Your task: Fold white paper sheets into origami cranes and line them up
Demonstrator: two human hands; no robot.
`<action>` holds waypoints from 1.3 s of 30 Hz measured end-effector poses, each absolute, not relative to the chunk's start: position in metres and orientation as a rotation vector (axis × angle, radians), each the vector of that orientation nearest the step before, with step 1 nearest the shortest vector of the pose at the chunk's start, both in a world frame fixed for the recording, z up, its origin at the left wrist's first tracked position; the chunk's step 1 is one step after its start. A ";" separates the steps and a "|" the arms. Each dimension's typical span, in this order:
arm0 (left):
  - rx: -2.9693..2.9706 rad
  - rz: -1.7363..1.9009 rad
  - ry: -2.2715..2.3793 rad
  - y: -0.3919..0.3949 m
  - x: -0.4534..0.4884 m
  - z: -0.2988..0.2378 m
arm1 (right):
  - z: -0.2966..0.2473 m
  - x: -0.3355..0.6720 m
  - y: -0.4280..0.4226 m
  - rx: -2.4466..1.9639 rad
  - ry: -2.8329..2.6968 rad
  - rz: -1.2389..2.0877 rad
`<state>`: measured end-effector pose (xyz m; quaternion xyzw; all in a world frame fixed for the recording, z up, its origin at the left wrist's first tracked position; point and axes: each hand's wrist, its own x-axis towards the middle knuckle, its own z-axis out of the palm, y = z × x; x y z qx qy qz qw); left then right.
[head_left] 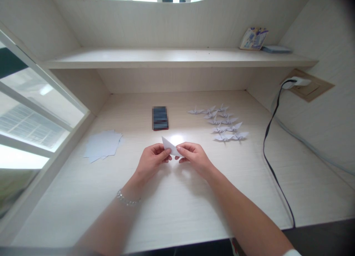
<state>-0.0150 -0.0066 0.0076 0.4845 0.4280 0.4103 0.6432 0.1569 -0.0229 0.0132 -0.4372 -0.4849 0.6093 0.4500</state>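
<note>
Between my two hands, a small folded piece of white paper (pixel 171 147) is held up over the middle of the desk, one pointed corner rising toward the upper left. My left hand (pixel 155 155) pinches its left side with the thumb in front. On its right side, the thumb and fingers of my right hand (pixel 194 153) grip the lower edge. Several folded white paper cranes (pixel 224 119) stand in rough rows beyond my right hand. To the left lies a loose stack of white paper sheets (pixel 102 146).
A dark phone-like rectangle (pixel 160 118), blurred out, lies beyond my hands. A black cord (pixel 267 137) runs from a plug in the wall socket (pixel 310 84) down across the desk's right side. A shelf (pixel 177 58) spans the back, bearing a small patterned box (pixel 253 38).
</note>
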 end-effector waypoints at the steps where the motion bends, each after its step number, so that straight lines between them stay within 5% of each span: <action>1: 1.080 0.933 0.951 -0.006 -0.016 0.008 | 0.014 0.158 -0.023 -1.055 -1.164 1.559; 17: 0.990 0.898 0.832 -0.005 -0.018 0.008 | 0.017 0.158 -0.025 -0.929 -1.040 1.791; 39: 0.814 0.966 0.862 -0.010 -0.008 0.011 | 0.004 0.150 -0.022 -1.217 -1.334 1.158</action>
